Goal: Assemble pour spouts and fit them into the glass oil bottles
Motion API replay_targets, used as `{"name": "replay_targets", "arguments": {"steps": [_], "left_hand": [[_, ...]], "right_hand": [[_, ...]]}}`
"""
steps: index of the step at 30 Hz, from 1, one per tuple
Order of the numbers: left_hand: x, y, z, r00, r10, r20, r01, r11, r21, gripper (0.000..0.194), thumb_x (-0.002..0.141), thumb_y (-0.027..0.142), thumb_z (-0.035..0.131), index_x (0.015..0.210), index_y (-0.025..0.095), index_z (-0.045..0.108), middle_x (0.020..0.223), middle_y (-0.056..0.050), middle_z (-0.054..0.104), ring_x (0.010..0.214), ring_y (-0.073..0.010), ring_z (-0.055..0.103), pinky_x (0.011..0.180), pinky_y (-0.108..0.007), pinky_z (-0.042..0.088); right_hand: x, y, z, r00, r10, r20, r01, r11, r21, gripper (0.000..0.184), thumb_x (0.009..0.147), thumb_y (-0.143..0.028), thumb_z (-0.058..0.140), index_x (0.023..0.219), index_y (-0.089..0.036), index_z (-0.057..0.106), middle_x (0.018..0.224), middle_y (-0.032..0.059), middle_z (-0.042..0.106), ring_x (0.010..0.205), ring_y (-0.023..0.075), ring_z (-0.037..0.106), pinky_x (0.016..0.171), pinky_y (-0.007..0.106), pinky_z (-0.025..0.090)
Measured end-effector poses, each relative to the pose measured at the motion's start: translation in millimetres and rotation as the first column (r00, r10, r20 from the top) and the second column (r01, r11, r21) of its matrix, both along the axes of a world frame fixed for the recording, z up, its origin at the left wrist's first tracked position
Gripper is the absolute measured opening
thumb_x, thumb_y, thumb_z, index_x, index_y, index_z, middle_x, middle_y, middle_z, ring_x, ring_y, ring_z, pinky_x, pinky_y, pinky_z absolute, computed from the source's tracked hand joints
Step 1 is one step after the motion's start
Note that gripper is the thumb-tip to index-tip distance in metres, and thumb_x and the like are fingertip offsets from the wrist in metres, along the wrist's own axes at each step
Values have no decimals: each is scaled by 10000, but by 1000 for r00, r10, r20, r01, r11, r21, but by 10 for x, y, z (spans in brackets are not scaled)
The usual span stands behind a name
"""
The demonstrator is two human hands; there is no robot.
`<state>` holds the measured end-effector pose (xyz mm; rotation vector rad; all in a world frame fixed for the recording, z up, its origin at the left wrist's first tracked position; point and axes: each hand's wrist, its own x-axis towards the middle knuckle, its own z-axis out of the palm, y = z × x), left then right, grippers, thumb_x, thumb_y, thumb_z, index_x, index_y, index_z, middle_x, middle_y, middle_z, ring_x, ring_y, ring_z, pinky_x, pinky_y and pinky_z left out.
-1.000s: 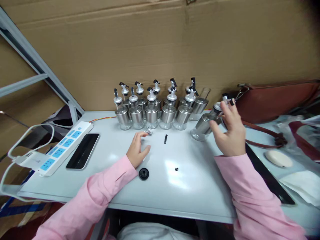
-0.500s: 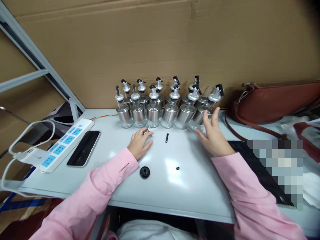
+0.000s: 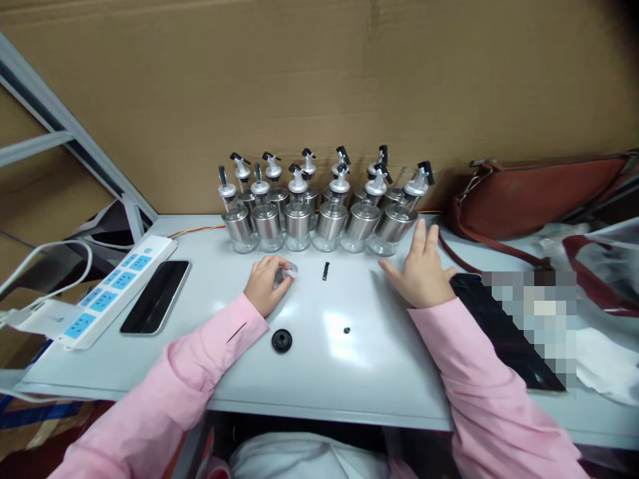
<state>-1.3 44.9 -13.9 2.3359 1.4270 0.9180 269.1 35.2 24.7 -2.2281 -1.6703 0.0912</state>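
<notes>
— Pink sleeves nearest, then the white table (image 3: 150, 359). What lies closest on it?

— A round black cap (image 3: 281, 340) and a tiny black bit (image 3: 346, 330), both loose and apart from either hand.

— And the left hand (image 3: 264, 286)?

— Curled, pinching a small clear ring-like part (image 3: 289, 271) between thumb and fingertips, right at the tabletop. Just right of it lies a short black stick-shaped piece (image 3: 325, 271), untouched.

— How should that pinch go, you reckon?

— Lightly, I'd judge, using the fingertips only: the part is small and looks slippery, so keeping it low over the table means a slip costs little.

— The right hand (image 3: 421, 269)?

— Open and empty, fingers spread, palm down on the table just in front of the rightmost bottle (image 3: 397, 223), not clearly touching it.

— Farther back?

— Two rows of steel-sleeved glass dispenser bottles (image 3: 299, 216) against the cardboard wall (image 3: 319, 86).
</notes>
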Motion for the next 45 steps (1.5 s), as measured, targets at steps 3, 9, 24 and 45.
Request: {"name": "replay_targets", "arguments": {"steps": [3, 9, 24, 45], "left_hand": [[-1, 5, -9, 1000, -8, 5, 8, 1000, 25, 236, 780, 197, 563, 1009, 176, 508, 970, -54, 607, 924, -205, 544, 807, -356, 392], [-8, -7, 15, 998, -56, 18, 53, 990, 133, 229, 783, 192, 561, 1012, 186, 567, 885, -43, 634, 851, -196, 520, 779, -346, 443], [101, -182, 85, 868, -209, 449, 213, 976, 44, 85, 768, 115, 514, 810, 164, 458, 1016, -73, 534, 801, -105, 602, 702, -247, 546], [162, -359, 163, 891, -297, 343, 316, 949, 3, 21, 757, 162, 516, 750, 169, 535, 707, -22, 632, 657, -129, 603, 630, -241, 474]], "right_hand": [[-32, -97, 54, 990, -116, 75, 121, 991, -58, 881, 752, -516, 487, 1425, -162, 40, 1477, 193, 92, 1282, 422, 258, 918, 683, 269], [135, -81, -89, 988, -137, 73, 147, 977, -155, 1049, 666, -634, 519, 1414, -74, 42, 1453, 270, 36, 1251, 520, 199, 835, 640, 363], [-347, -90, 7, 795, 606, -11, -521, 692, 500, 228, 837, -275, 474, 1027, -221, 589, 1145, 114, 554, 1110, 271, 483, 951, 485, 375], [-605, -284, 9, 440, 856, -270, -710, 516, 478, 144, 805, -225, 571, 923, -213, 653, 1074, 82, 604, 1049, 229, 495, 902, 436, 414]]}}
